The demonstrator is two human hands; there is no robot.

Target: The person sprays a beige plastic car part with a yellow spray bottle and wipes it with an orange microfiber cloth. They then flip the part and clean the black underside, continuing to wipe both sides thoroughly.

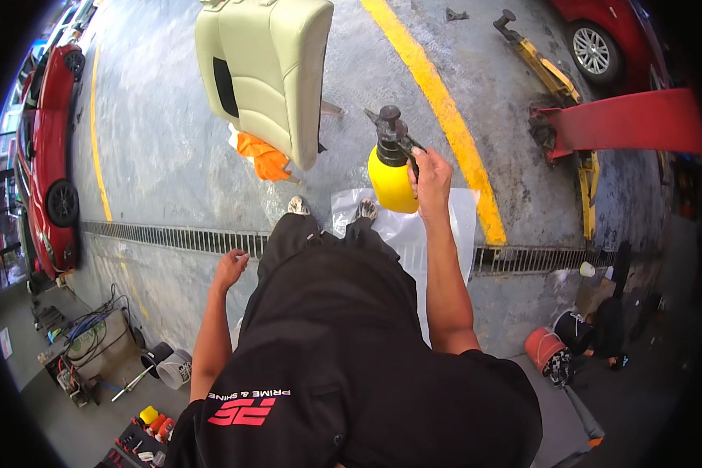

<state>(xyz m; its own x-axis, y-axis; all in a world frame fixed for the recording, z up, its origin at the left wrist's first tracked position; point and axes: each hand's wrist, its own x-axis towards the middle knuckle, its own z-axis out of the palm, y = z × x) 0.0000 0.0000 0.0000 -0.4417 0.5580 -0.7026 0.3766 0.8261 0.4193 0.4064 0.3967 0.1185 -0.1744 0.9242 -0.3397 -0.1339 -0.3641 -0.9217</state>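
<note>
My right hand [432,181] is wrapped round the black handle of a pump sprayer with a yellow bottle [391,184]. The sprayer is held up in front of me, its black pump knob on top and its nozzle toward the left. My left hand [231,269] hangs low beside my left leg, fingers loosely bent and nothing visible in them. Ahead of me stands a pale green car seat backrest [261,70] with a black patch on its side. Something bright orange, perhaps a cloth or glove [264,158], shows below its lower edge.
Clear plastic sheeting [459,222] lies by my feet, across a floor drain grate [171,235]. Red cars [53,148] stand at both sides. A red lift arm [632,123] juts in at right. Buckets [544,349] and a hose-draped machine [101,343] sit behind me.
</note>
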